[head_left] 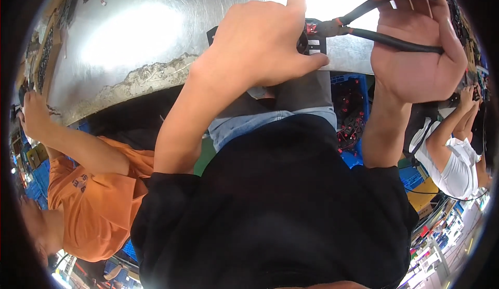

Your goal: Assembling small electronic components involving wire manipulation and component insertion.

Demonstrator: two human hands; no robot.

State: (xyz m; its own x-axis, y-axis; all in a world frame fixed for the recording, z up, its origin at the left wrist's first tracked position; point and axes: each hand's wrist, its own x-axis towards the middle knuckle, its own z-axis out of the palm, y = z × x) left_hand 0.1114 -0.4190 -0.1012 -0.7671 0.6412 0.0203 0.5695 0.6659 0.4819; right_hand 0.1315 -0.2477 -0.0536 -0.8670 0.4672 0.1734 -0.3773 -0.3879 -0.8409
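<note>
Head view: left hand (260,42) lies back-up over a slotted black part (323,44) at the metal table (119,76), thumb stretched along its near edge; fingers hidden, can't tell if they pinch. Right hand (413,73), palm showing, curls round black-handled pliers (340,28), one handle under the fingers, the other across the palm, handles spread apart. Plier nose meets a small red piece (312,28) beside the left hand; bite unclear. Step looks like plier work on that piece, left hand steadying. Next move seems to call for a firm left hold and the handles squeezed evenly, nose clear of the left fingers.
</note>
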